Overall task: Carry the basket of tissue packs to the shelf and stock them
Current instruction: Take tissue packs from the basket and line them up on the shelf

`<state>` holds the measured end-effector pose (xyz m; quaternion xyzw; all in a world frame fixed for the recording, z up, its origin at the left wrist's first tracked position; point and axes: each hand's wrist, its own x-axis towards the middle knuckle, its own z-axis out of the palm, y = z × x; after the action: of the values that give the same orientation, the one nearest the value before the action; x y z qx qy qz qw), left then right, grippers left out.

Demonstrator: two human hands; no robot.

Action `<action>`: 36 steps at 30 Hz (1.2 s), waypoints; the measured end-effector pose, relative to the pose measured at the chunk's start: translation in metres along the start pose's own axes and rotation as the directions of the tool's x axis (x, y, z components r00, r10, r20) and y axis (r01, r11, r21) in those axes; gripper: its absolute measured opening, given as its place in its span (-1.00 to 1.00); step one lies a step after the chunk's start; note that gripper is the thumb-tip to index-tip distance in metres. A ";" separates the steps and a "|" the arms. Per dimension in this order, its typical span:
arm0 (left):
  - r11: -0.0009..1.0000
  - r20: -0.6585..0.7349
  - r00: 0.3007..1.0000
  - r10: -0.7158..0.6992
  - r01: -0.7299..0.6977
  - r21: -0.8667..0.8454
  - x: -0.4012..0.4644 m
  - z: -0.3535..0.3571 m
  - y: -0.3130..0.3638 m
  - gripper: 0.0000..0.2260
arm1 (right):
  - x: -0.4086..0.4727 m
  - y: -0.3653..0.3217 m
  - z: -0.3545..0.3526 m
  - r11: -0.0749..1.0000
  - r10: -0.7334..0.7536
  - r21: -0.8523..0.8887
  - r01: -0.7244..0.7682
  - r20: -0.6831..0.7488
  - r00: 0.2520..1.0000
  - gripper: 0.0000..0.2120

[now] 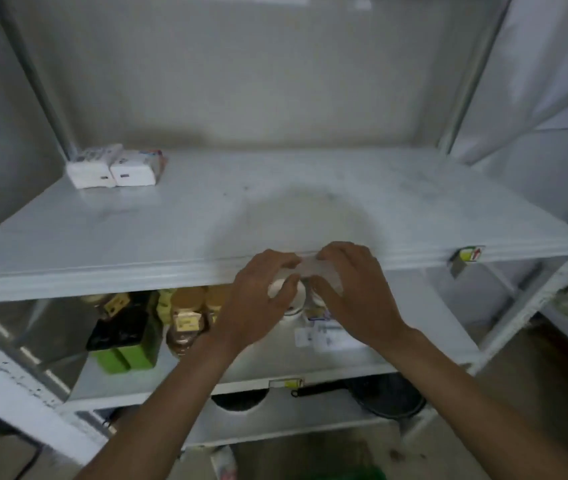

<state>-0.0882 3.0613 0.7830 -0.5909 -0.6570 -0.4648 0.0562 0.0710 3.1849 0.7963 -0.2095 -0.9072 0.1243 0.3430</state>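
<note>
A small whitish tissue pack (314,268), blurred, sits between my two hands at the front edge of the white top shelf (206,220). My left hand (258,299) grips its left end and my right hand (348,289) grips its right end. Two white tissue packs (92,169) (135,170) lie side by side, touching, at the back left corner of that shelf. A green shape (355,474) at the bottom edge may be the basket; I cannot tell.
The shelf below holds jars with yellow lids (185,317), green boxes (126,355) and labelled packets (327,336). Dark pans (386,396) lie on the lowest shelf. A yellow price tag (468,254) hangs at the top shelf's front right. Metal uprights frame both sides.
</note>
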 end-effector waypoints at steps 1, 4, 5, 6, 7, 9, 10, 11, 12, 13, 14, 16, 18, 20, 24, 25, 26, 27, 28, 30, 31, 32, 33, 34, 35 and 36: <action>1.000 0.015 1.000 -0.011 0.011 0.026 -0.014 0.012 0.002 -0.80 | -0.021 0.008 -0.002 1.000 0.011 0.026 -0.011 -0.006 1.000 -0.68; 0.993 0.143 0.987 -0.074 0.060 0.100 -0.051 0.049 0.001 -0.77 | -0.078 0.039 0.004 0.992 0.091 0.083 -0.093 0.029 0.995 -0.66; 0.990 0.191 0.977 -0.092 0.070 0.120 -0.061 0.063 -0.002 -0.74 | -0.096 0.051 0.009 0.991 0.108 0.075 -0.112 0.048 0.993 -0.65; 0.987 0.237 0.965 -0.108 0.077 0.138 -0.071 0.078 -0.006 -0.72 | -0.114 0.064 0.016 0.989 0.129 0.058 -0.134 0.081 0.988 -0.64; 0.983 0.282 0.950 -0.133 0.089 0.163 -0.082 0.092 -0.010 -0.70 | -0.131 0.075 0.023 0.986 0.159 0.039 -0.165 0.128 0.979 -0.63; 0.968 0.371 0.906 -0.204 0.130 0.216 -0.108 0.121 -0.020 -0.67 | -0.167 0.095 0.038 0.967 0.245 0.012 -0.254 0.219 0.944 -0.62; 0.962 0.410 0.882 -0.232 0.147 0.229 -0.123 0.136 -0.025 -0.67 | -0.185 0.105 0.046 0.953 0.291 0.007 -0.302 0.251 0.923 -0.62; 0.959 0.445 0.858 -0.258 0.171 0.227 -0.140 0.150 -0.032 -0.66 | -0.203 0.114 0.054 0.938 0.333 -0.002 -0.346 0.281 0.900 -0.61; 0.953 0.481 0.827 -0.292 0.210 0.219 -0.157 0.165 -0.038 -0.66 | -0.221 0.123 0.064 0.923 0.369 -0.017 -0.384 0.317 0.874 -0.61; 0.940 0.516 0.786 -0.340 0.262 0.220 -0.175 0.177 -0.045 -0.65 | -0.240 0.132 0.074 0.906 0.404 -0.029 -0.422 0.355 0.843 -0.60; 0.918 0.548 0.737 -0.396 0.315 0.240 -0.194 0.189 -0.053 -0.64 | -0.259 0.142 0.085 0.886 0.436 -0.030 -0.462 0.392 0.810 -0.60; 0.868 0.613 0.618 -0.493 0.394 0.301 -0.233 0.210 -0.068 -0.63 | -0.302 0.161 0.108 0.831 0.504 -0.026 -0.556 0.461 0.730 -0.61; 0.807 0.683 0.464 -0.565 0.482 0.340 -0.276 0.231 -0.085 -0.60 | -0.350 0.178 0.130 0.721 0.603 -0.049 -0.692 0.535 0.591 -0.60; 0.741 0.724 0.321 -0.610 0.555 0.378 -0.323 0.247 -0.099 -0.59 | -0.402 0.188 0.153 0.582 0.676 -0.093 -0.808 0.608 0.417 -0.57; 0.648 0.745 0.122 -0.656 0.597 0.474 -0.406 0.276 -0.131 -0.66 | -0.501 0.199 0.199 0.382 0.733 -0.167 -0.909 0.654 0.188 -0.59; 0.630 0.740 0.101 -0.665 0.608 0.484 -0.422 0.286 -0.141 -0.69 | -0.520 0.202 0.212 0.358 0.738 -0.187 -0.915 0.657 0.154 -0.60; 0.610 0.732 0.089 -0.675 0.626 0.486 -0.434 0.297 -0.151 -0.71 | -0.537 0.205 0.225 0.335 0.737 -0.202 -0.920 0.664 0.122 -0.61; 0.589 0.725 0.081 -0.684 0.647 0.484 -0.444 0.309 -0.160 -0.73 | -0.552 0.209 0.239 0.317 0.735 -0.214 -0.924 0.671 0.096 -0.62; 0.571 0.718 0.076 -0.692 0.666 0.480 -0.452 0.322 -0.169 -0.77 | -0.565 0.212 0.253 0.304 0.732 -0.223 -0.926 0.677 0.077 -0.63; 0.571 0.728 0.073 -0.682 0.675 0.467 -0.464 0.348 -0.187 -0.85 | -0.586 0.218 0.283 0.253 0.735 -0.238 -0.938 0.678 0.026 -0.66; 0.581 0.737 0.075 -0.671 0.671 0.461 -0.470 0.362 -0.198 -0.84 | -0.596 0.220 0.299 0.216 0.733 -0.243 -0.946 0.680 -0.007 -0.66; 0.590 0.744 0.077 -0.663 0.665 0.457 -0.477 0.375 -0.209 -0.81 | -0.605 0.223 0.315 0.181 0.730 -0.243 -0.953 0.683 -0.036 -0.67; 0.600 0.752 0.075 -0.655 0.657 0.457 -0.484 0.388 -0.220 -0.78 | -0.614 0.225 0.331 0.150 0.726 -0.239 -0.959 0.685 -0.058 -0.69; 0.615 0.762 0.071 -0.644 0.640 0.460 -0.493 0.401 -0.232 -0.76 | -0.624 0.227 0.348 0.125 0.720 -0.240 -0.963 0.690 -0.079 -0.70; 0.631 0.773 0.062 -0.632 0.620 0.466 -0.503 0.412 -0.244 -0.75 | -0.634 0.229 0.366 0.101 0.711 -0.244 -0.965 0.696 -0.101 -0.71; 0.643 0.782 0.051 -0.621 0.603 0.471 -0.514 0.424 -0.256 -0.74 | -0.643 0.231 0.383 0.078 0.700 -0.250 -0.965 0.703 -0.125 -0.72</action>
<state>0.0530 3.0095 0.0858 -0.4035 -0.7600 -0.0335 -0.5084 0.3164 3.0579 0.0631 -0.6194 -0.5432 0.5445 -0.1578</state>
